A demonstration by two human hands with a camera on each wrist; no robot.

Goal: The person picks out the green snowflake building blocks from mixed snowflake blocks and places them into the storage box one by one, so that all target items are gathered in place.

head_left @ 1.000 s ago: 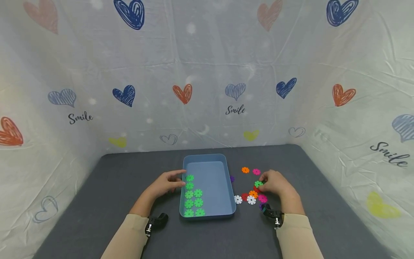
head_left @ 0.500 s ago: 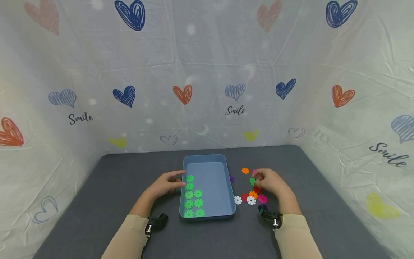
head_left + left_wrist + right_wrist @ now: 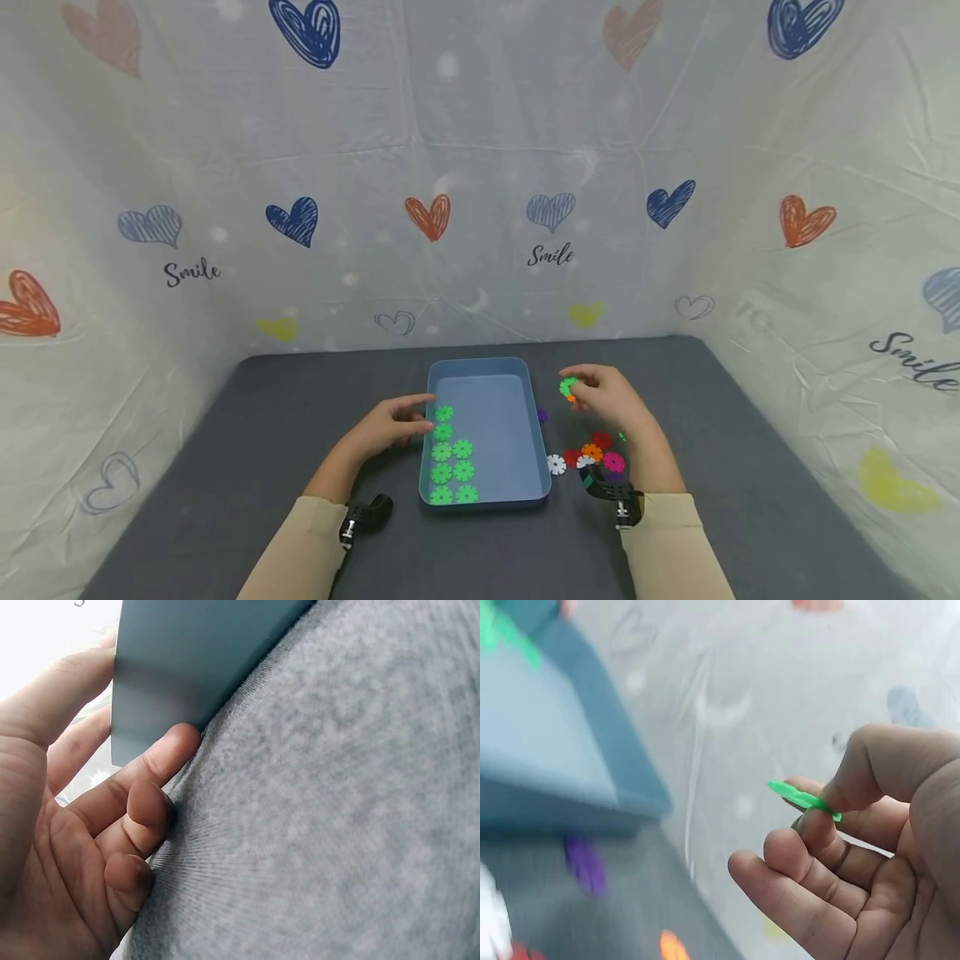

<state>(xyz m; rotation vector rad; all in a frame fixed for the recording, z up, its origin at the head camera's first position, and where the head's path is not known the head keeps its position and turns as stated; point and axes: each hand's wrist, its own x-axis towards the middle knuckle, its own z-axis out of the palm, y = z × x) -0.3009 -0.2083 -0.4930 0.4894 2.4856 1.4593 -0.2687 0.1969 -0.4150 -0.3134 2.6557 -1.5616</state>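
Fingertips of the right hand pinch a green snowflake disc; the left hand, fingers relaxed, touches the blue tray between both hands.

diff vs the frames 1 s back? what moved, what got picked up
The right hand lifted a green snowflake disc out of the loose pile and carried it up and toward the far end of the blue tray, pinched between thumb and fingers. The left hand stayed against the tray's left wall, and the green discs in the tray did not move.
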